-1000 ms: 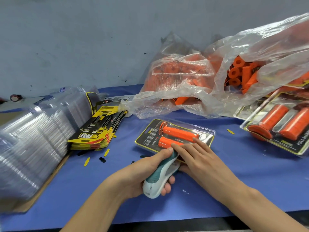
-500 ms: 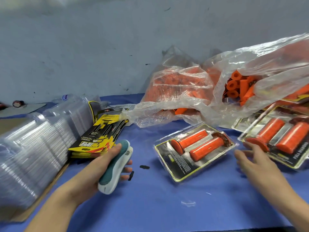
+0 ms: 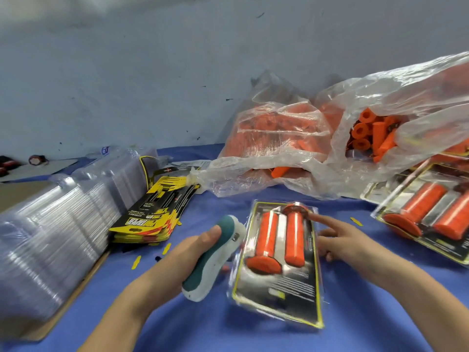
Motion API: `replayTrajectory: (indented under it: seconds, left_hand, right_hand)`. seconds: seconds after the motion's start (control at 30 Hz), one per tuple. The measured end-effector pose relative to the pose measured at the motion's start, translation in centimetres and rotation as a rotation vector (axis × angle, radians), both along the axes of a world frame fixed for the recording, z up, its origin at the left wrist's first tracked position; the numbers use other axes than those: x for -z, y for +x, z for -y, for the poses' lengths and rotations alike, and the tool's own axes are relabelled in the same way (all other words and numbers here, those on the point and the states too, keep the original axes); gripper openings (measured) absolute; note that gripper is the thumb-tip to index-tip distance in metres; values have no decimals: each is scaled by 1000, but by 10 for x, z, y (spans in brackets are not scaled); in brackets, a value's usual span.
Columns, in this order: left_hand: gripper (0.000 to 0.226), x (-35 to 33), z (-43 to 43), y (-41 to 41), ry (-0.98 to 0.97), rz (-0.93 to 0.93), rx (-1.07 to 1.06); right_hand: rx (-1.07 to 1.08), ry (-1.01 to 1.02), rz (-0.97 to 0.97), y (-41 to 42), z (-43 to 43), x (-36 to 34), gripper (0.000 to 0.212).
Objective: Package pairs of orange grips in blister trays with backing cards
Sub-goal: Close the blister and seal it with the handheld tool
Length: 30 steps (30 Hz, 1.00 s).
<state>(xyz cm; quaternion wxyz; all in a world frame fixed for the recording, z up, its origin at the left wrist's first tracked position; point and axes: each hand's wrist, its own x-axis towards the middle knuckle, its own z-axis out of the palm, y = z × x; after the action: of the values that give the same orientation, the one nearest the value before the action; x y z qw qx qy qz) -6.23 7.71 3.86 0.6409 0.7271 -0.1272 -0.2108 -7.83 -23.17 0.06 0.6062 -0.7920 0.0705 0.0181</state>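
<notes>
1. Left hand (image 3: 187, 252) grips a teal-and-white handheld stapler (image 3: 213, 257), fingers curled round its body and thumb on top. Its nose points at the left edge of the pack in front of me.
2. Right hand (image 3: 347, 245) is spread with fingers nearly straight. The index fingertip touches the far right corner of the pack; the other fingers lie along its right edge. It grips nothing.
3. The pack in hand, a clear plastic blister tray with black-and-yellow backing card (image 3: 279, 288), lies on the blue cloth-covered worktop (image 3: 380, 313), its long side running away from me. Two orange ribbed rubber grips (image 3: 279, 240) sit side by side in its pockets.
4. Judgement: filling and carding of this pack look done; fastening the edges seems to be the step under way. I cannot tell how many staples are already in.
5. Done so far: finished packs of orange grips in blister trays (image 3: 429, 214) lie at far right, overlapping.
6. Left to do, judging from stock: a large stack of empty clear blister trays (image 3: 50, 240) at left, a pile of black-and-yellow printed backing cards (image 3: 154, 214) beside it, and clear plastic bags full of loose orange grips (image 3: 317, 138) at the back. Much remains.
</notes>
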Motion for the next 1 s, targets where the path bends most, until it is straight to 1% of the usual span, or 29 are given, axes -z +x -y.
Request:
replayTrajectory:
  seconds: [0.07,0.13,0.2,0.27,0.33,0.37,0.4,0.47,0.5,0.53,0.57,0.63,0.7,0.77,0.83,0.87,0.93,1.0]
  left_hand:
    - [85,2,3,-4,134,53,63]
    - [85,5,8,-8,193,124,91]
    - [81,9,14,-13,182,169,99]
    - [76,13,21,-17,160,194,86]
    - [72,15,26,-18,139,218,61]
    - [73,15,28,-18,131,229,47]
    - [74,15,30,-18,129,241,36]
    - [72,16,33,-18,145,274,19]
    - [72,16,35,-19,159,286,11]
    - [73,16,37,-20,173,297,0]
    - [74,16,38,-21,183,312,-14]
    - [75,16,39,-22,197,333,-36]
    - [77,14,36,-23,204,315,-19]
    - [79,8,30,-22,161,205,28]
    - [80,2,18,-19,84,-32,76]
    - [79,0,12,-18,85,-165,115]
    - [78,-2,4,-21,177,-385,235]
    - [69,-1,5,-27,260,-493,328]
  right_hand:
    - [-32,-158,55,8,-6,-5,54]
    - [-43,-276,157,12,-14,-10,49]
    - [-19,-415,244,11,-23,-14,36]
    - [67,-634,352,2,-31,-18,29]
    - [138,-868,566,-23,-42,-25,20]
    - [97,-956,659,-40,-48,-25,17]
    - [12,-988,685,-57,-53,-24,18]
    - [-134,-1020,644,-83,-58,-15,31]
    - [-168,-1059,639,-90,-57,-9,37]
    - [-179,-1101,652,-93,-56,-3,38]
    - [-165,-1137,693,-93,-55,1,34]
    - [-111,-1164,816,-88,-52,4,20]
    - [-53,-1168,949,-83,-47,10,24]
    - [-43,-1205,1032,-80,-41,18,37]
    - [-68,-1249,1082,-78,-34,22,52]
    - [-75,-1258,1096,-77,-31,22,58]
    - [-75,-1249,1111,-77,-28,24,62]
    - [-77,-1252,1126,-76,-29,25,64]
